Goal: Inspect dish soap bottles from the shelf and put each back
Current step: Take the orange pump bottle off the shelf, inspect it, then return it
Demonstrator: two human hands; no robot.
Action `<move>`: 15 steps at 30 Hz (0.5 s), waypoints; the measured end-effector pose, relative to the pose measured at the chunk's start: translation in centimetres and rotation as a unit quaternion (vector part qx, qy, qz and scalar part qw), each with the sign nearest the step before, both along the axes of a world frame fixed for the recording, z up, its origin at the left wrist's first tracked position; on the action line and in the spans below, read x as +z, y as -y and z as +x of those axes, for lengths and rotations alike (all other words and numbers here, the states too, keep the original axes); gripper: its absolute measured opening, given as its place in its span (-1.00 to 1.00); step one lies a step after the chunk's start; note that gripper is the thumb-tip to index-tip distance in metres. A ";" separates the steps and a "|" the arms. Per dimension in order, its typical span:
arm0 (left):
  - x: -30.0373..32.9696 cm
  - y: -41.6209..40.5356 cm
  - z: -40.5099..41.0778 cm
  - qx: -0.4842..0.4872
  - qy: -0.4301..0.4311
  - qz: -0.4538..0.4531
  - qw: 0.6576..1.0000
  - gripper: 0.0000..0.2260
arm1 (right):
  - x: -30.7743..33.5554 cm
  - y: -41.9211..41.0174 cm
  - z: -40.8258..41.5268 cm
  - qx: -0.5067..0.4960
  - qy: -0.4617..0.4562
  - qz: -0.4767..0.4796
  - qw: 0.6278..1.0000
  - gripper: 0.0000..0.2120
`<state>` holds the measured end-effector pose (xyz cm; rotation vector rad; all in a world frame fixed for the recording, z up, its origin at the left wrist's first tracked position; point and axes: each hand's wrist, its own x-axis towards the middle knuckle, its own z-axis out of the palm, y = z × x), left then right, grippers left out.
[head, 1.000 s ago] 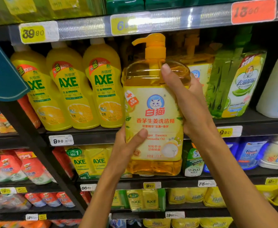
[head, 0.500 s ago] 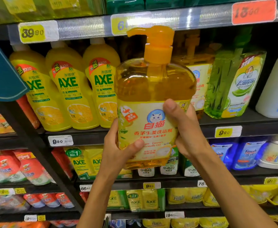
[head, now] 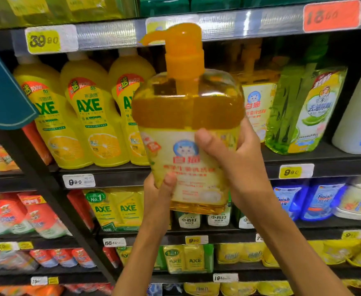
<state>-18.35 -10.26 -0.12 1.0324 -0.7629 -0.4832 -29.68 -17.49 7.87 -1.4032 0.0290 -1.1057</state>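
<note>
The amber pump bottle (head: 188,133) is off the shelf and held up close to the camera, top tipped toward the viewer so the orange pump head (head: 175,43) looms large and the front label faces the eyes, which I read as the inspecting step of the task. The right hand (head: 237,159) has its grip closed on the bottle's right side, thumb pressed across the label near the cat logo, taking most of the weight; the left hand (head: 160,193) grips the lower left corner, thumb on the label, probably steadying the base so the liquid (it fills the bottle nearly to the shoulder) does not swing it round. Its slot seems to be on the middle shelf (head: 324,161) just behind, where more bottles of the same brand (head: 258,107) stand. To the left of that spot stand three yellow AXE bottles (head: 85,116), to the right a green refill pouch (head: 307,107) and a white jug (head: 359,116). Going back, the tall pump looks the awkward part: the shelf edge above (head: 239,24), with its price tags, sits low over the row, so the bottle would likely need to go in upright and low, without knocking the neighbours on either side.
</note>
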 end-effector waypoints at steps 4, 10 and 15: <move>0.5 0.0 -0.9 -0.052 -0.099 0.008 0.994 -0.32 | 1.2 0.3 0.0 0.039 -0.022 0.002 0.999 -0.44; 0.8 -1.3 -1.4 -0.173 -0.169 0.030 0.970 -0.56 | -0.3 0.4 -0.2 -0.037 -0.114 -0.022 0.993 -0.59; 0.7 -2.6 -1.1 -0.228 -0.156 0.070 0.958 -0.41 | -0.1 1.4 -0.4 -0.014 -0.107 0.056 0.993 -0.64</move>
